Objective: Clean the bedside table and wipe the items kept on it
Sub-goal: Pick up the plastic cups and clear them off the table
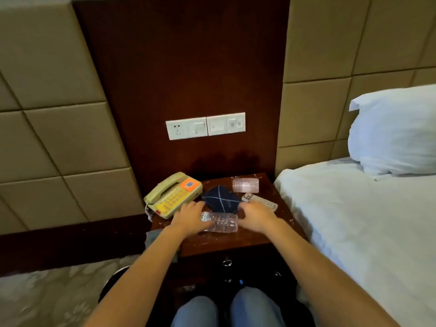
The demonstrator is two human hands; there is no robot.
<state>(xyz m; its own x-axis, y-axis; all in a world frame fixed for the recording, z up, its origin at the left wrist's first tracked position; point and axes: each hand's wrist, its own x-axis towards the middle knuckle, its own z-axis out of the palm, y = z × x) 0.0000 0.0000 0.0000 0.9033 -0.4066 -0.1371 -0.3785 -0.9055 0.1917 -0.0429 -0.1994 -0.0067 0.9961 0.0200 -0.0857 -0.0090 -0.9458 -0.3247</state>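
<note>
1. Bedside, early in the clean-up: both my hands are out over the dark wooden tabletop (224,241), and by my reading the job has barely begun.
2. My left hand (191,218), at 7 o'clock on the tabletop, lies fairly flat. Its fingers are stretched forward over the cap end of the near bottle (223,223), a clear plastic one lying on its side at 6 o'clock.
3. My right hand (256,217), at 4 o'clock, sits just beside the bottle's other end. Its fingertips reach toward the cloth, but the blur keeps me from telling whether they pinch anything.
4. The wiping cloth (220,199), dark blue with pale crossed lines, lies crumpled at the centre between my hands and looks not yet taken up.
5. The items awaiting a wipe all remain on the tabletop:
   - the cream telephone (172,195) at 9 o'clock
   - the far bottle (245,184) at 1 o'clock
   - the remote control (259,201) at 3 o'clock
6. Pale specks (291,220) dot the wood near the edges, so I judge the surface unwiped.
7. What is left, as I see it: lift the cloth, wipe each item, then clean the tabletop.
</note>
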